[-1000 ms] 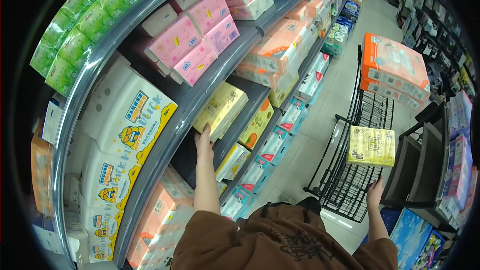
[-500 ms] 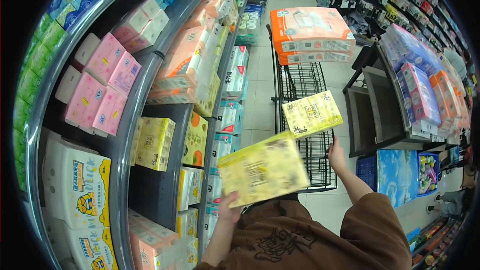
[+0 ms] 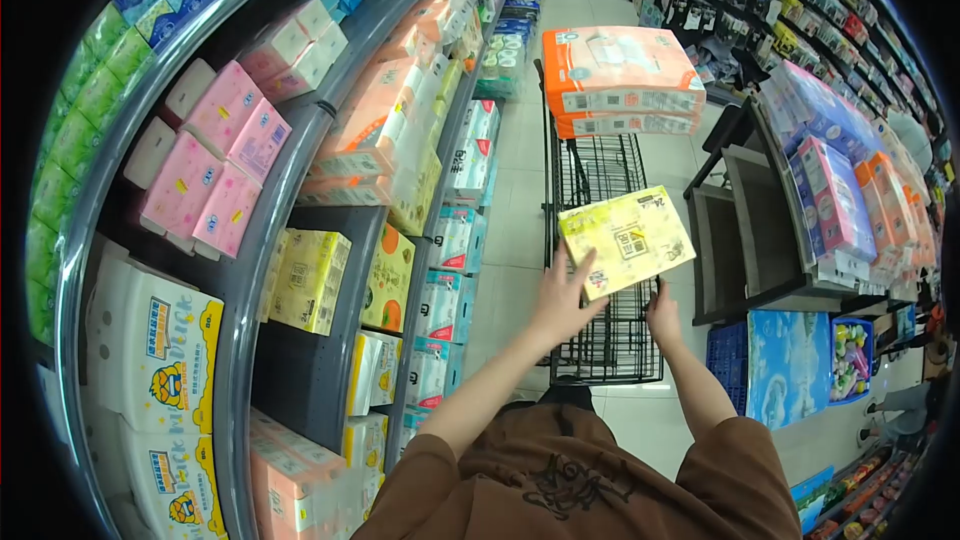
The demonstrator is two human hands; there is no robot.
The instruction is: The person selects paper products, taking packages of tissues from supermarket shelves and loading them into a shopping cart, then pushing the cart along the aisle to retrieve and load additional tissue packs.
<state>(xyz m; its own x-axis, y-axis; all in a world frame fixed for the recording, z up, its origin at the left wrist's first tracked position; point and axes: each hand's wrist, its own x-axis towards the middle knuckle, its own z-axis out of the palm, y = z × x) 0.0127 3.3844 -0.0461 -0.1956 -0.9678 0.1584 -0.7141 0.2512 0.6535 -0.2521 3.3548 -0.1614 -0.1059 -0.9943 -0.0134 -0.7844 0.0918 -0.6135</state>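
A yellow pack of tissues (image 3: 632, 238) with dark printing lies tilted over the black wire shopping cart (image 3: 600, 345). My left hand (image 3: 567, 298) has the pack's lower left corner between its fingers and thumb. Just below the pack's lower right corner, my right hand (image 3: 663, 318) is closed on the cart's near right rim. Whether a second yellow pack lies beneath this one is hidden. At the cart's far end rest large orange and white tissue packs (image 3: 625, 70), stacked.
Shelves on the left hold pink tissue packs (image 3: 205, 180), yellow packs (image 3: 310, 275) and white duck-print packs (image 3: 165, 360). To the right stand a dark display table (image 3: 750, 230) with stacked packs and a blue crate (image 3: 851, 360). Tiled floor (image 3: 515, 185) runs ahead.
My left hand has carried the yellow pack from beside the shelf, right and forward, over the cart. The pack that lay in the cart no longer shows separately. My right hand stays at the cart.
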